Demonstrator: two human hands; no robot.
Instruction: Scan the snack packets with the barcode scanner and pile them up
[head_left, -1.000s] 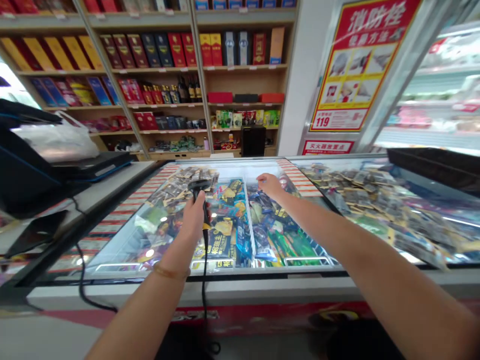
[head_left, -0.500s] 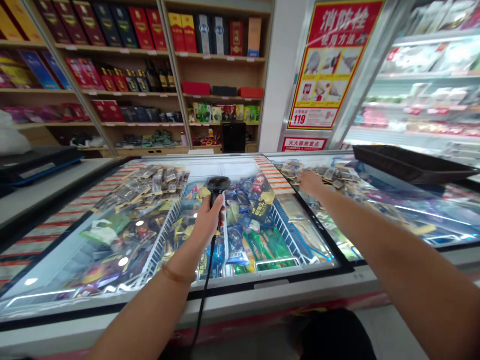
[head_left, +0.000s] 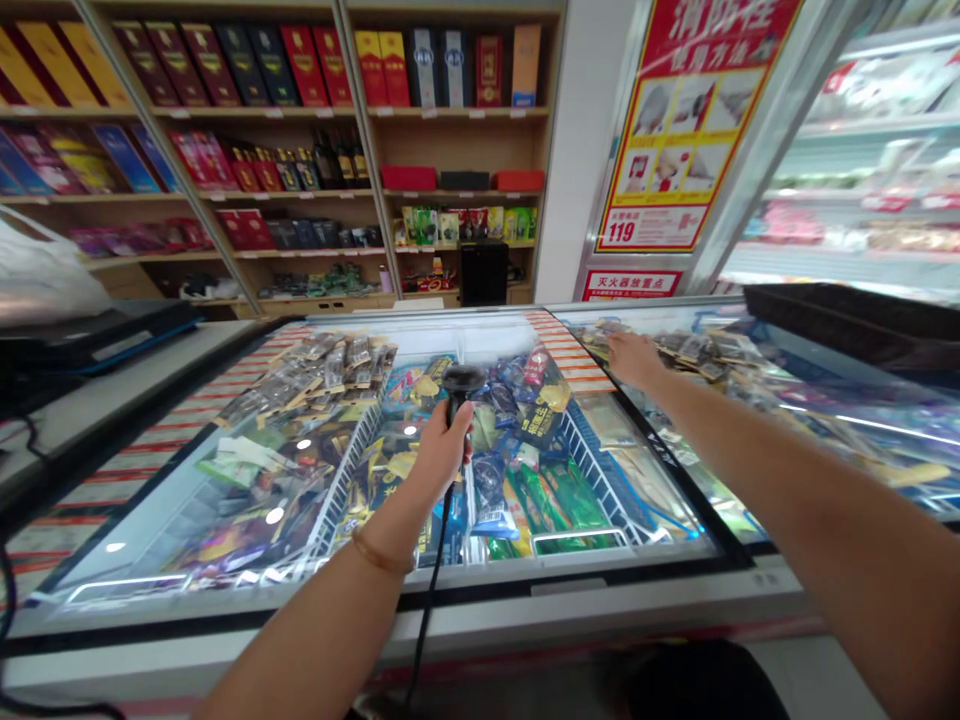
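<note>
My left hand [head_left: 445, 448] is wrapped round the handle of a black handheld barcode scanner [head_left: 463, 378], held above the glass top of a chest freezer [head_left: 525, 605]. The scanner's cord [head_left: 429, 590] hangs down toward me. My right hand [head_left: 636, 360] reaches far out to the right, its fingers at a row of small flat packets [head_left: 701, 346] lying on the freezer top. The fingers are small and blurred there, so whether they grip a packet does not show. More such packets [head_left: 330, 362] lie in a pile on the left of the glass.
Under the glass, white wire baskets [head_left: 352, 470] hold bagged frozen goods [head_left: 551, 500]. A dark tray [head_left: 847, 320] rests at the right. On the left counter are a black device [head_left: 127, 335] and a white plastic bag [head_left: 45, 270]. Shelves of boxes [head_left: 322, 190] stand behind.
The view has shifted, so the scene sits further right. My left hand still holds the scanner, and my right hand stays at the packets.
</note>
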